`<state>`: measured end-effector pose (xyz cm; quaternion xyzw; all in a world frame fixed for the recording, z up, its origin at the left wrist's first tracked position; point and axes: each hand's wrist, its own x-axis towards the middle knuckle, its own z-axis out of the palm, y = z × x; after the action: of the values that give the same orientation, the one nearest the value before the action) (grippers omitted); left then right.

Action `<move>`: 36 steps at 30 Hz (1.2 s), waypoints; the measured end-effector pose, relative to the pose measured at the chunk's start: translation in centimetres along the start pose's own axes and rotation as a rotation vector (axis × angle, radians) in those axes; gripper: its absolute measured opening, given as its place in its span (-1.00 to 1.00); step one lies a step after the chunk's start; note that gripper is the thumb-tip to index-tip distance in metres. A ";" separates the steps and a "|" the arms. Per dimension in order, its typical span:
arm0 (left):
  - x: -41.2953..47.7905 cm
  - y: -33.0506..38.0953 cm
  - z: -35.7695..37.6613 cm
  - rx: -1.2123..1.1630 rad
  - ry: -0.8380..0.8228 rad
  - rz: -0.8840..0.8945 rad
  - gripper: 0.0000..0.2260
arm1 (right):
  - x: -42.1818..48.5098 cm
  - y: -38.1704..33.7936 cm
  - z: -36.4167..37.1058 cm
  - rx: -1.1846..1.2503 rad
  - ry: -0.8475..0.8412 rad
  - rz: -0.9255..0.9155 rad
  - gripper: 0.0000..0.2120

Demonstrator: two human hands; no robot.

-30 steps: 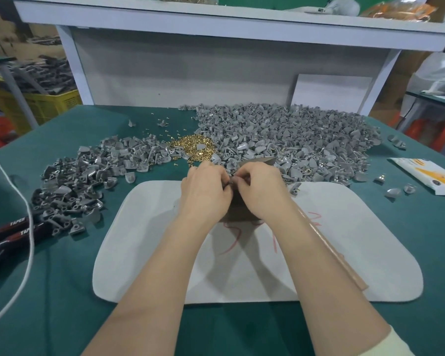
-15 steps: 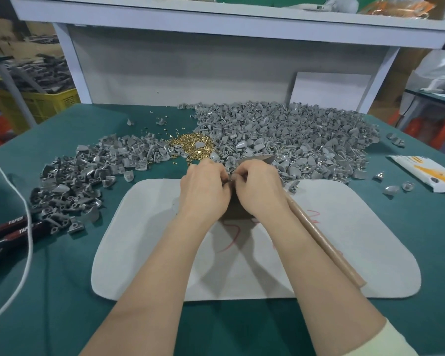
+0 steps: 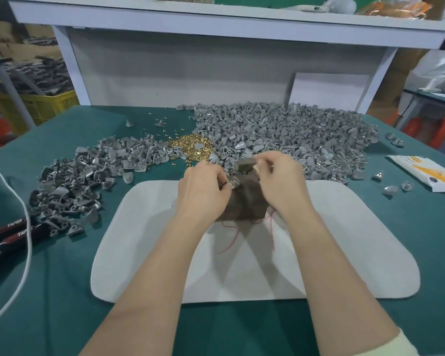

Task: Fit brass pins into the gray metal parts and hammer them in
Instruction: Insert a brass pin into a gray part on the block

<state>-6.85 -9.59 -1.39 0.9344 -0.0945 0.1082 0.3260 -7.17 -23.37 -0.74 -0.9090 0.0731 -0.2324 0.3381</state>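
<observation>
On the block, your left hand pinches a gray part, your right hand grips what seems a hammer, and heaps of parts and pins look undone.

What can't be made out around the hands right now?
Head view only.
Whether a pin sits in the part: too small, and partly covered by fingers of the left hand.
What the right hand grips: blurred, hidden by its own fingers.
Block top: mostly under both hands.
Black handles: cut off by the left edge.
</observation>
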 end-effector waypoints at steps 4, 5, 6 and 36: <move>0.1 -0.1 -0.1 0.009 0.011 -0.019 -0.89 | 0.6 2.2 -0.9 -0.337 -0.244 0.232 -0.68; 0.1 -0.2 -0.1 0.021 0.017 -0.025 -0.88 | 0.7 2.6 -0.7 -0.350 -0.320 0.265 -0.70; 0.2 -0.3 -0.1 0.031 0.026 -0.033 -0.88 | 0.8 2.7 -0.6 -0.340 -0.355 0.282 -0.73; 0.9 -2.0 -0.7 0.002 0.082 -0.197 -0.81 | -2.3 -2.1 -3.6 -0.181 -0.105 -0.299 -0.59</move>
<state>-5.55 -7.72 -1.82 0.9343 0.0115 0.1138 0.3376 -10.96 -23.17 2.17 -0.9474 -0.0601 -0.2247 0.2199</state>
